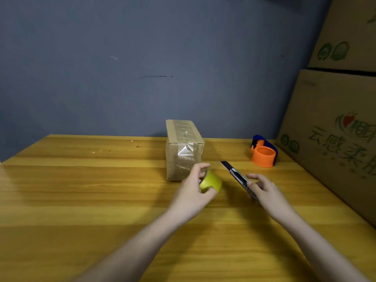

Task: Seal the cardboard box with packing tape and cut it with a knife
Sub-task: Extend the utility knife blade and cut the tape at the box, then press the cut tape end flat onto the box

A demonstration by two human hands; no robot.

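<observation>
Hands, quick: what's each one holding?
Left hand: grips the yellow roll of packing tape.
Right hand: holds the dark utility knife.

Wooden table [81, 190], taped cardboard box [184, 149], orange tape dispenser [263, 152]

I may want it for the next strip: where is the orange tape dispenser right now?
In the head view the orange tape dispenser stands at the far right of the table, beside the big printed cartons, right of the cardboard box.

Matt brown cardboard box [184, 149] under glossy, crinkled clear tape [186, 149]; shiny yellow plastic tape roll [211, 182]; smooth, satin-finished yellow wooden table [101, 190]; smooth orange plastic dispenser [263, 155].
</observation>
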